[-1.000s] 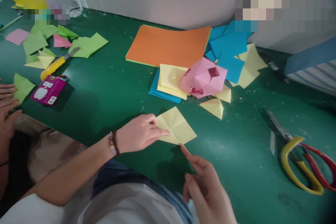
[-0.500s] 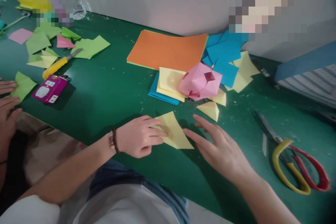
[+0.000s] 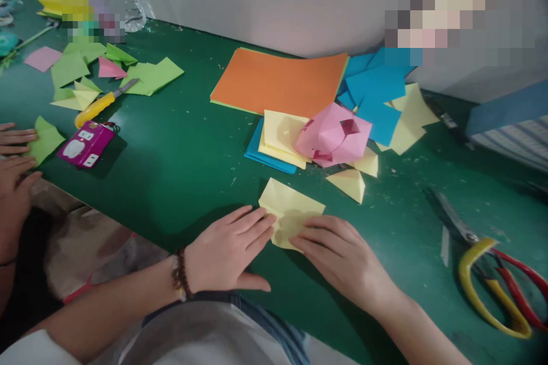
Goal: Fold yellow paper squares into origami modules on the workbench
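Observation:
A creased pale yellow paper (image 3: pixel 291 202) lies on the green table between my hands. My left hand (image 3: pixel 229 251), with a beaded bracelet at the wrist, rests its fingertips on the paper's left edge, thumb spread away. From the right, my right hand (image 3: pixel 338 248) lays its fingers over the paper's lower right part, with the thumb hidden. Just beyond are a folded yellow triangle (image 3: pixel 349 183), a pink folded paper shape (image 3: pixel 336 134) and a stack of yellow papers (image 3: pixel 282 136) on blue ones (image 3: pixel 254 148).
Orange sheets (image 3: pixel 282 80) and blue papers (image 3: pixel 377 91) lie at the back. Large scissors (image 3: pixel 479 245) are at right. A yellow cutter (image 3: pixel 98 108), a purple box (image 3: pixel 88 144) and another person's hands (image 3: pixel 17 162) on green paper are at left.
The yellow paper has turned and sits differently between my hands. My right hand has come down onto it, and my left hand has shifted lower with its fingers flatter. The view has shifted slightly.

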Demonstrator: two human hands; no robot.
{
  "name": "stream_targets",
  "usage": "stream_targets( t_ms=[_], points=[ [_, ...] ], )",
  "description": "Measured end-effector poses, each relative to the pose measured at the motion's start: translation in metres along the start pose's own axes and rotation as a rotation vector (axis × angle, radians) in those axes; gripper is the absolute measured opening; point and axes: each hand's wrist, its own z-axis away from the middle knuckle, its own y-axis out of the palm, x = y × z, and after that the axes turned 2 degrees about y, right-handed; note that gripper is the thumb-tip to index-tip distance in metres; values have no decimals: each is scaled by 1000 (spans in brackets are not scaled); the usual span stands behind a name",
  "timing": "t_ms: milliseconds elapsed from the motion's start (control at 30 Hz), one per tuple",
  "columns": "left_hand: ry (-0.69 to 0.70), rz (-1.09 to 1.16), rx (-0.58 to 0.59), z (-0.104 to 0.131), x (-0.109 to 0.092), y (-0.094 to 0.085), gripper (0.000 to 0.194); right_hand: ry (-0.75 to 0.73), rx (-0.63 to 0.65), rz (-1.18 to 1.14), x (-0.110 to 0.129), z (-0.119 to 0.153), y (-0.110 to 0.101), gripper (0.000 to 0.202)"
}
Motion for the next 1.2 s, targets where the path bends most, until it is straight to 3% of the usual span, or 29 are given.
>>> stream_targets(
  t_ms=[133, 300, 400, 633, 1200],
  points=[
    [-60, 27, 5, 7, -11, 7, 76, 127, -17, -120, -4, -9, 5, 17],
    [-48, 84, 41, 7, -7, 6, 66, 253, -29, -147, -8, -17, 11, 19],
    [-35, 107, 58, 7, -5, 4, 64, 298, -45, -151, -8, -18, 14, 10],
    [-21, 104, 38, 7, -6, 6, 61, 278, -28, -167, -9, -19, 16, 2],
    [-34, 91, 95, 3, -6, 3, 65, 310, -29, -171, -10, -20, 18, 5]
  ],
)
